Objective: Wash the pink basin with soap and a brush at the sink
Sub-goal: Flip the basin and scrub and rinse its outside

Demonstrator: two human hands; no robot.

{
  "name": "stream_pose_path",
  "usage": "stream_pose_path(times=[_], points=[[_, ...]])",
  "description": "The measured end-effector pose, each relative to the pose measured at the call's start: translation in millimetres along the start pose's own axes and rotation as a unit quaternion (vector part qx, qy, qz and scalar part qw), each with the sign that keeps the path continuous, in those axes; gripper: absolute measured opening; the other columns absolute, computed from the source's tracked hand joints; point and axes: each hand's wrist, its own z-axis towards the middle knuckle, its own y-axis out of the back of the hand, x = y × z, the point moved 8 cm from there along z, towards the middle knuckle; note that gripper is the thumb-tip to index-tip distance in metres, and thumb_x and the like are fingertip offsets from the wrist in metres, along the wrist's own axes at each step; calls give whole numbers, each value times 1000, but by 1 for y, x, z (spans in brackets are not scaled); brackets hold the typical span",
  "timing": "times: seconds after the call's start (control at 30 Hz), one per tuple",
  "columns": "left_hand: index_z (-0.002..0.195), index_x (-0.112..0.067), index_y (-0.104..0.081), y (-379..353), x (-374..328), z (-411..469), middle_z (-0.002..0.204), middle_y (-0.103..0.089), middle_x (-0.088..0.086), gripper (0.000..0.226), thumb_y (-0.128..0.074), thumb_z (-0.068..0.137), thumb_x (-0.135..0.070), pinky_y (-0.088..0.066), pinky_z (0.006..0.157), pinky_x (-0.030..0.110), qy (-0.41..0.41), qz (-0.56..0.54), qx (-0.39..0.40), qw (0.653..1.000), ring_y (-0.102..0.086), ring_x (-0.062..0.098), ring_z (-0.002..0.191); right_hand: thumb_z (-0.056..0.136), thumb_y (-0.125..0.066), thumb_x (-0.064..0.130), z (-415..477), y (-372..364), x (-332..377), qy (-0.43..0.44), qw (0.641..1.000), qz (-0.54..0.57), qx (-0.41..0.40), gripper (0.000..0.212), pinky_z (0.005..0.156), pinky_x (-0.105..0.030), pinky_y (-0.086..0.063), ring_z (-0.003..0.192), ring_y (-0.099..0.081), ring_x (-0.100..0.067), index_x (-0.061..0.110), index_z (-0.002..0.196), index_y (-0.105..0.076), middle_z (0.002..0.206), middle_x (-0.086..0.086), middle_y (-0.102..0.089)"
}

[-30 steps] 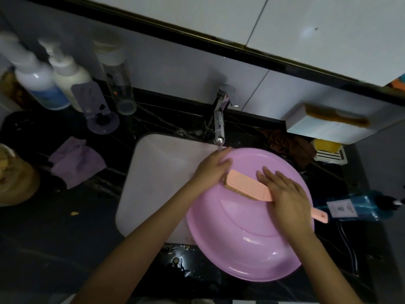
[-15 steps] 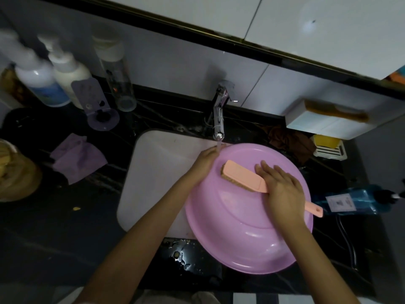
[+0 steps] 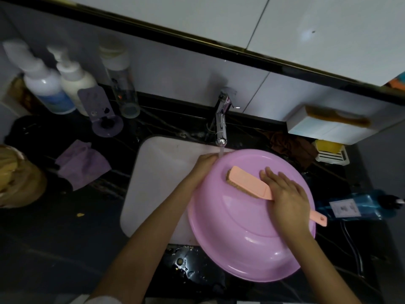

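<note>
The right hand point(image 3: 287, 194) grips the brush point(image 3: 247, 181), bristles on the pink basin point(image 3: 241, 238). The left hand point(image 3: 203, 163) holds its rim under the running tap point(image 3: 221, 126), over the sink point(image 3: 157, 172). Scrubbing seems underway; I see no foam, and rinsing is left.

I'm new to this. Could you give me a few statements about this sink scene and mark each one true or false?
1. The right hand holds the brush against the basin. True.
2. The tap is off. False: water runs from it.
3. The left hand grips the basin's rim. True.
4. The cloth lies in the sink. False: it lies on the counter, left of the sink.
</note>
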Motion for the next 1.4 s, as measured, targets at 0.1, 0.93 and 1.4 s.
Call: stream_pose_path(times=[0.1, 0.93, 1.4], points=[[90, -13, -75, 20, 26, -19, 84, -73, 1, 18, -62, 83, -23, -49, 62, 21, 30, -27, -79, 996, -64, 10, 73, 79, -30, 13, 3, 0, 3, -5, 1000, -3, -8, 54, 94, -47, -45, 114, -60, -29, 17, 121, -65, 125, -3, -63], [116, -15, -63, 84, 45, -59, 114, -61, 4, 27, -48, 94, -9, -49, 88, 28, -30, 177, -166, 970, -58, 19, 101, 80, -59, -5, 0, -3, 4, -47, 998, 3, 28, 51, 100, -51, -38, 123, -53, -30, 15, 128, -60, 131, -6, -59], [94, -12, -60, 29, 35, -16, 90, -62, 11, 33, -34, 88, -32, -41, 67, 27, 75, -31, -9, 997, -56, 22, 78, 75, -37, 12, 1, 11, 2, 38, 997, -70, 13, 53, 73, -42, -53, 99, -65, -33, 10, 120, -65, 116, -15, -65]])
